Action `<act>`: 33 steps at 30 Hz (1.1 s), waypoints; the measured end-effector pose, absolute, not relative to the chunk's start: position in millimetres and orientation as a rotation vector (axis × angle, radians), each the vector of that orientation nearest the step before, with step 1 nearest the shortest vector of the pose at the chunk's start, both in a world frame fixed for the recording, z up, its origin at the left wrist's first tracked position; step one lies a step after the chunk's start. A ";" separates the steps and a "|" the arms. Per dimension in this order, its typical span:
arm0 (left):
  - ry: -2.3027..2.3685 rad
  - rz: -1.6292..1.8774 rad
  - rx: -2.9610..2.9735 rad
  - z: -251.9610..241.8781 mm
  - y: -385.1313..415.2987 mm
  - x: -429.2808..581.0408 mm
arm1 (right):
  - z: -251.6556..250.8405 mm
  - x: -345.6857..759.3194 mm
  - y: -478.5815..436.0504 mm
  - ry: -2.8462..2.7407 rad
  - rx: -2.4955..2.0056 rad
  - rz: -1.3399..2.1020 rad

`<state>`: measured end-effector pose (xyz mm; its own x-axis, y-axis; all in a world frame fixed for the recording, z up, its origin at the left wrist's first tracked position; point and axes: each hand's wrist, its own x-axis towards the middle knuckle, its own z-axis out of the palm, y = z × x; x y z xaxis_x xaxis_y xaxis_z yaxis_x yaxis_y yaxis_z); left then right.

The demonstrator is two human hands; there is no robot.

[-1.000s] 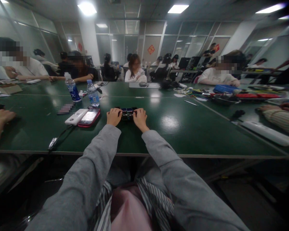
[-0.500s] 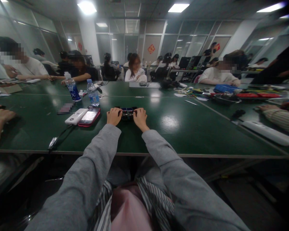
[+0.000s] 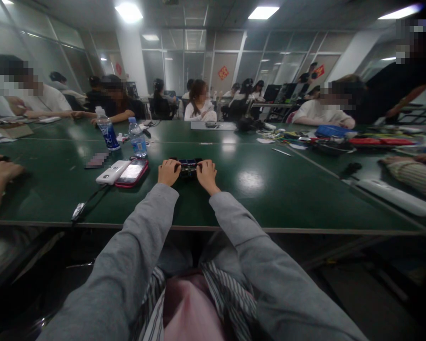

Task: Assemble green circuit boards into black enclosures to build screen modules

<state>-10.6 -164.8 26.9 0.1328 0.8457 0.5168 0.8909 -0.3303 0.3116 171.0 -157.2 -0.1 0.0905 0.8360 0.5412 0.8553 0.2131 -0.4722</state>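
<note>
A small black device (image 3: 188, 168) with bluish panels on top and metallic-looking parts at its front rests on the green table (image 3: 213, 208). My left hand (image 3: 169, 171) grips its left end, fingers curled and thumb toward the middle. On the opposite end my right hand (image 3: 207, 174) holds it in the same way. Both palms cover the ends of the device, and its exact kind cannot be made out. To the left of my left hand lie a phone (image 3: 132, 171) with a lit screen in a red case and a white power bank (image 3: 112, 172).
A blue-labelled bottle (image 3: 107, 129) and a water bottle (image 3: 138, 139) stand behind the phone. Loose wires and a blue pouch (image 3: 332, 131) lie at the right rear. A white power strip (image 3: 399, 196) is at right. Other people's hands rest at both sides.
My hands stay around the device with hardly any shift. At the far right, a standing person in dark clothes has moved further into view.
</note>
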 end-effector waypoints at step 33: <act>-1.778 -0.961 -2.331 27.0 -163.8 -10.9 | 0.5 170.7 -157.7 -1.714 -1.601 -0.028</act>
